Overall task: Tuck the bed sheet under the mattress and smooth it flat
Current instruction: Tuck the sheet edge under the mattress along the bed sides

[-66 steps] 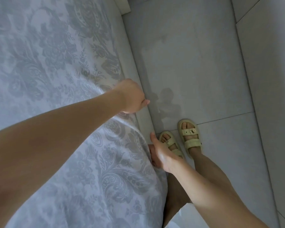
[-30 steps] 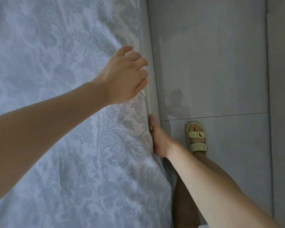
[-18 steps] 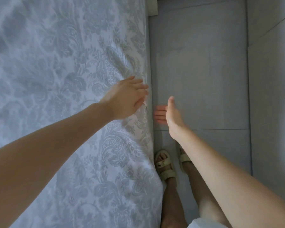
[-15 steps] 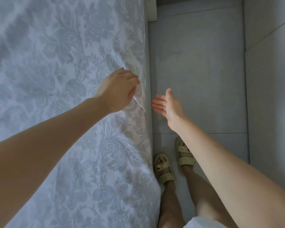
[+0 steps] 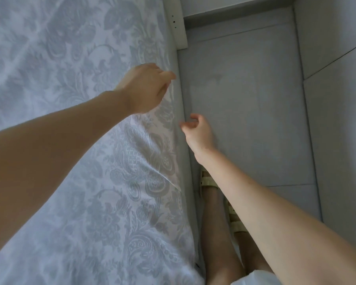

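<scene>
The bed sheet (image 5: pixel 70 58), white with a grey floral pattern, covers the mattress over the left half of the view. A crease runs to the edge near the middle. My left hand (image 5: pixel 146 87) is at the mattress's right edge, fingers curled and pinching a raised fold of the sheet. My right hand (image 5: pixel 197 130) hovers just off the mattress side (image 5: pixel 184 161), a little nearer to me, with fingers loosely curled and nothing in them. Whether it touches the sheet is unclear.
A cream bed-frame post (image 5: pixel 179 27) stands at the far corner. Grey floor tiles (image 5: pixel 255 99) form a narrow aisle between the bed and a wall (image 5: pixel 341 140) on the right. My legs and yellow sandals (image 5: pixel 209 182) stand close to the bed.
My left hand has slid further along the edge, still pinching the sheet. My right hand has curled its fingers and moved closer to the mattress side. I have stepped forward along the bed.
</scene>
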Motion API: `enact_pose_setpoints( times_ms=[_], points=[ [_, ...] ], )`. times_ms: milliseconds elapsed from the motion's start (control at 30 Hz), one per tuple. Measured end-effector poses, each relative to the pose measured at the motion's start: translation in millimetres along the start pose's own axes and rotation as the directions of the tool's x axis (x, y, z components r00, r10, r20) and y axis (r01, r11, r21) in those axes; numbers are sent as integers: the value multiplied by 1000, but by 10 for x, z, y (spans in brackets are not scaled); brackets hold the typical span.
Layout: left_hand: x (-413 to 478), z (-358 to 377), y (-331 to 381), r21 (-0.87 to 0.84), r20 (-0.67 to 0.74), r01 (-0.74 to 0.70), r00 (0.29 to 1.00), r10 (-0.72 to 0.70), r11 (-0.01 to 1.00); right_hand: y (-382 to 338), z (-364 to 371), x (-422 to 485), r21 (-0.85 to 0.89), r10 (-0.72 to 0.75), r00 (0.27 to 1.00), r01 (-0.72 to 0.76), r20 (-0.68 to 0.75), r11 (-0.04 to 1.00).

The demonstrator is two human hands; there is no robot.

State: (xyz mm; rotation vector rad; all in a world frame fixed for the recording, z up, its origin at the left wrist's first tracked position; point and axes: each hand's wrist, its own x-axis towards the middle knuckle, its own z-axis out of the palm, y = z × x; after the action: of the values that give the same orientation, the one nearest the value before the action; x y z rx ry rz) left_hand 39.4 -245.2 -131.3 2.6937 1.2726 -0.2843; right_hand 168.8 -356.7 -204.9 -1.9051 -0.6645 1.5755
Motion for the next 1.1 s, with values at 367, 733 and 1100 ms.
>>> enact_pose_setpoints(
  times_ms=[367, 733, 1100],
  points=[
    [673, 233, -549, 33, 151, -387, 913, 378, 922, -257, 189, 511, -35, 135, 977, -131, 166, 991],
    [854, 335, -650, -31, 240, -524, 823, 515, 851, -159, 154, 863, -37, 101, 989, -105, -105, 994],
    [1156, 336, -503, 114, 596, -652, 648, 474, 749, -266, 186, 401, 254, 131, 987, -105, -89, 961]
  ],
)
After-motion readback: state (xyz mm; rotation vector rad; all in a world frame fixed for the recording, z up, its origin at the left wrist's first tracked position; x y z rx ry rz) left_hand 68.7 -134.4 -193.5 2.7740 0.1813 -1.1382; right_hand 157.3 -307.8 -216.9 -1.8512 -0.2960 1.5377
